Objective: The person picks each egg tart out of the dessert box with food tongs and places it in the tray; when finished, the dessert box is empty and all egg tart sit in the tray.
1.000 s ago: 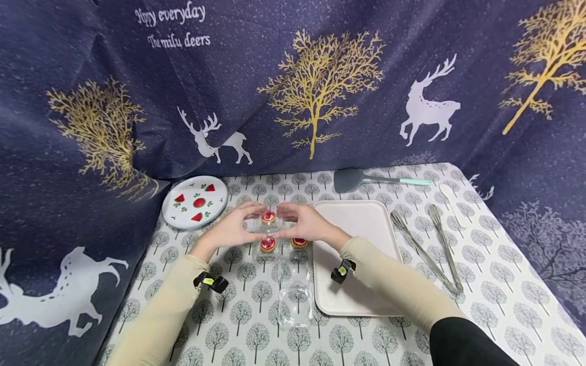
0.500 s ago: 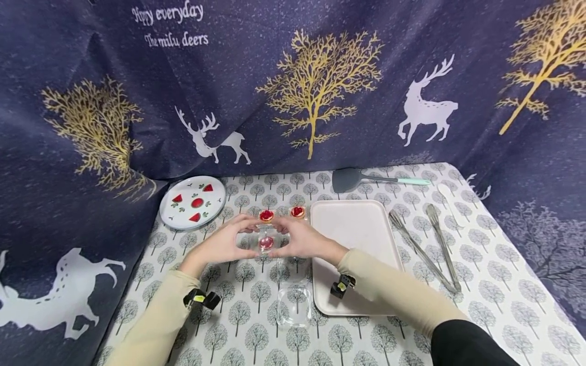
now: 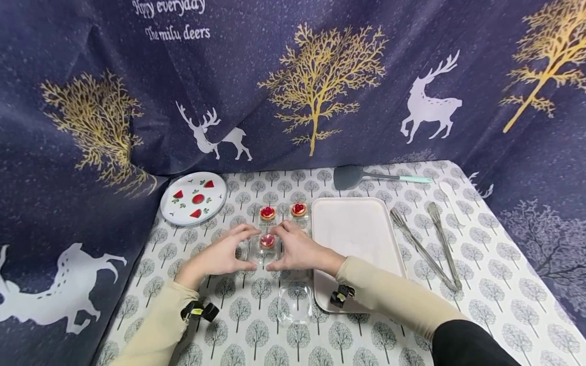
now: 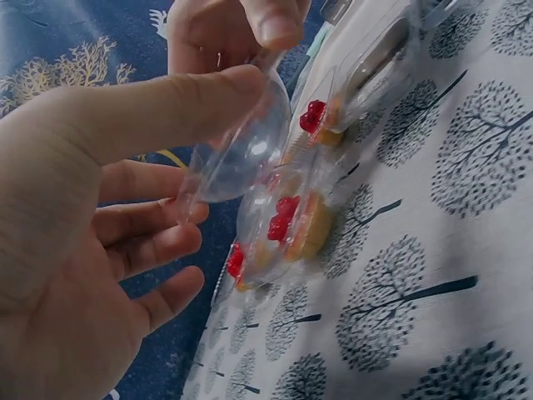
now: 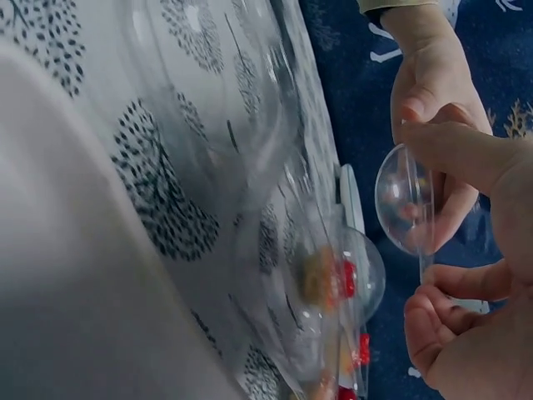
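My left hand (image 3: 215, 258) and right hand (image 3: 302, 251) hold opposite edges of one clear plastic dome lid (image 4: 241, 154) between thumbs and fingers. In the right wrist view the dome lid (image 5: 404, 200) hangs tilted on edge, apart from the table. Below and between the hands, in the head view, sits a red-topped tart (image 3: 267, 240). Two more tarts (image 3: 267, 213) stand behind it, in clear plastic holders. Over the nearest tart (image 5: 321, 279) in the right wrist view bulges another clear dome (image 5: 373, 271). The right hand hides part of the clear holders in the head view.
Right of the hands lies a pale tray (image 3: 352, 223). A clear empty container (image 3: 295, 302) lies in front. Whisk-ended tongs (image 3: 432, 254), a white spoon (image 3: 450, 201) and a spatula (image 3: 352, 178) lie on the right and back. A watermelon-patterned plate (image 3: 194, 198) stands back left.
Both hands have moved from the back tarts toward the table's front with the lid between them. The two back tarts now show uncovered by the hands.
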The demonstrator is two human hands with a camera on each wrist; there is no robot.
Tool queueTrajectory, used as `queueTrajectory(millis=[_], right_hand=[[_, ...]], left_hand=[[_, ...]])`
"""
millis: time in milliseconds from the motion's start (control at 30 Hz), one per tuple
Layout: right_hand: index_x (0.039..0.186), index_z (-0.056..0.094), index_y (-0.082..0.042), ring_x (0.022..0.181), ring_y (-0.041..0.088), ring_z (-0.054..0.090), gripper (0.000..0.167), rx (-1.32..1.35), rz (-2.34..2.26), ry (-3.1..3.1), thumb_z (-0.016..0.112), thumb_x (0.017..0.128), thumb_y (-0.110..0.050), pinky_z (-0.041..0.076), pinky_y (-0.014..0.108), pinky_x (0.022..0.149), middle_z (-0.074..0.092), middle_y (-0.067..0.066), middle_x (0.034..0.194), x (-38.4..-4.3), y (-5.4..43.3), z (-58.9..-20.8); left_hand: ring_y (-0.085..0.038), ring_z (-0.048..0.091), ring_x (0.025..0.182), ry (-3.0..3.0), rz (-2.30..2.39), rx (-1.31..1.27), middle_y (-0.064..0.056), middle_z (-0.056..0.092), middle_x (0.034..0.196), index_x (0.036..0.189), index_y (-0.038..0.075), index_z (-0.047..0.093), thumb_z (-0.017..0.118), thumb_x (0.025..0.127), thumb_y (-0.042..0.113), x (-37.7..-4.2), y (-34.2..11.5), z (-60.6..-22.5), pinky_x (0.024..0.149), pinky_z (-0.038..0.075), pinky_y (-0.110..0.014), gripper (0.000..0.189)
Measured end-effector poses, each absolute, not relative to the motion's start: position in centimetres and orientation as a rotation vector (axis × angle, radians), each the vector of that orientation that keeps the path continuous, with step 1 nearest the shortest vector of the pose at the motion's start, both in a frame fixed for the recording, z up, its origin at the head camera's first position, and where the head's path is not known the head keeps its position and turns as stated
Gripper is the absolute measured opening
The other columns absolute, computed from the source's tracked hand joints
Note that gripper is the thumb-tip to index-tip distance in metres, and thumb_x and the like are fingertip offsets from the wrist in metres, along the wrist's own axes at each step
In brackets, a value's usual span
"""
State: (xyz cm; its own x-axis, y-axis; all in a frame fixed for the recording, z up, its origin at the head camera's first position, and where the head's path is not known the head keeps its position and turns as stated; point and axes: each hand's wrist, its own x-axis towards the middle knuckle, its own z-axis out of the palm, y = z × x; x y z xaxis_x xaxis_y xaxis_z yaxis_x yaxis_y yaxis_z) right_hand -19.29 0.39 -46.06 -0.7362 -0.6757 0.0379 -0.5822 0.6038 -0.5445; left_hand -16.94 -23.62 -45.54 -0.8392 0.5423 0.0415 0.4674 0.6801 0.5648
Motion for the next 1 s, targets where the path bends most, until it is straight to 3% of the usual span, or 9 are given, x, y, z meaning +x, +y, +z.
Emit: queueTrajectory(millis=[333, 567, 733, 867, 1000], right_hand=[[0.139, 0.047, -0.005, 0.106, 0.019, 0.053, 0.093, -1.021, -0.730, 2.663, 0.084, 0.067, -0.051, 0.056, 0.030, 0.089, 0.050, 0.010, 0.127, -18.1, 0.2, -46.4], [0.134, 0.051, -0.005, 0.100, 0.016, 0.050, 0.090, -1.048, -0.685, 2.679, 0.085, 0.066, -0.051, 0.056, 0.024, 0.083, 0.051, 0.007, 0.115, -17.9, -0.4, -46.8], [0.135, 0.050, -0.007, 0.116, 0.024, 0.050, 0.090, -1.034, -0.636, 2.688, 0.085, 0.065, -0.052, 0.055, 0.035, 0.095, 0.051, 0.013, 0.127, -17.6, -0.9, -47.2], [0.135, 0.050, -0.008, 0.133, 0.032, 0.043, 0.090, -1.046, -0.592, 2.685, 0.084, 0.066, -0.054, 0.047, 0.046, 0.106, 0.045, 0.020, 0.142, -17.3, -1.1, -47.6], [0.137, 0.049, -0.007, 0.133, 0.032, 0.043, 0.092, -1.063, -0.551, 2.679, 0.083, 0.066, -0.055, 0.043, 0.045, 0.110, 0.044, 0.020, 0.142, -17.0, -1.2, -48.0]], left_hand=[[-0.031, 0.048, 0.129, 2.756, 0.776, 0.878, -0.012, 0.048, 0.141, 0.138, 0.004, 0.051, 0.087, 0.069, 0.030, -16.2, -23.0, -45.9, 0.110, 0.040, -0.053, 0.082], [-0.030, 0.051, 0.125, 2.758, 0.762, 0.831, -0.013, 0.042, 0.144, 0.139, 0.002, 0.049, 0.087, 0.069, 0.027, -15.4, -23.0, -46.1, 0.107, 0.045, -0.050, 0.083], [-0.027, 0.053, 0.121, 2.758, 0.746, 0.792, -0.012, 0.042, 0.144, 0.141, 0.004, 0.047, 0.086, 0.069, 0.028, -14.9, -23.2, -46.5, 0.103, 0.049, -0.047, 0.085], [-0.025, 0.055, 0.119, 2.754, 0.745, 0.783, -0.011, 0.043, 0.142, 0.140, 0.005, 0.048, 0.087, 0.068, 0.029, -14.5, -23.4, -47.0, 0.103, 0.049, -0.045, 0.085], [-0.024, 0.055, 0.119, 2.742, 0.738, 0.746, -0.009, 0.043, 0.143, 0.141, 0.007, 0.048, 0.087, 0.068, 0.030, -14.1, -23.4, -47.4, 0.101, 0.051, -0.046, 0.086]])
